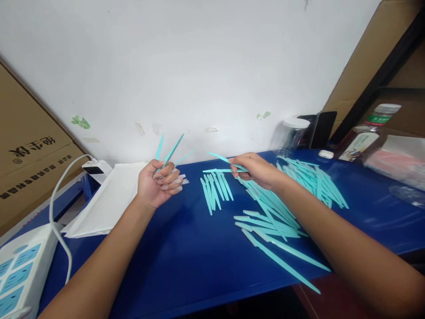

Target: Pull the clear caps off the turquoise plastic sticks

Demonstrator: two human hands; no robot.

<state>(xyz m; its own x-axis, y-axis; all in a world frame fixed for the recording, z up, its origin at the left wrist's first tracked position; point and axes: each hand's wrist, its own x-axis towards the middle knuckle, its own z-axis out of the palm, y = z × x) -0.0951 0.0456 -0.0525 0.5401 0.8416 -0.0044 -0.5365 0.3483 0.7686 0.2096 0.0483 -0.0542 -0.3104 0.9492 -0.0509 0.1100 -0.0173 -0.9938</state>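
Observation:
My left hand (159,184) is closed around a small bunch of teal plastic sticks (169,154) that fan upward from my fingers. My right hand (254,169) pinches one or two teal sticks (222,159) just above the blue table (186,257), their tips pointing left. Between my hands lies a neat small group of teal sticks (215,189). A large loose pile of the same sticks (272,215) spreads under and in front of my right forearm. Another heap (312,179) lies further right.
White paper sheets (109,201) lie at the left, beside a white power strip (20,270) with a cable and a charger (96,168). A clear jar (292,135), a phone (320,129), a bottle (365,133) and cardboard boxes (26,155) line the back.

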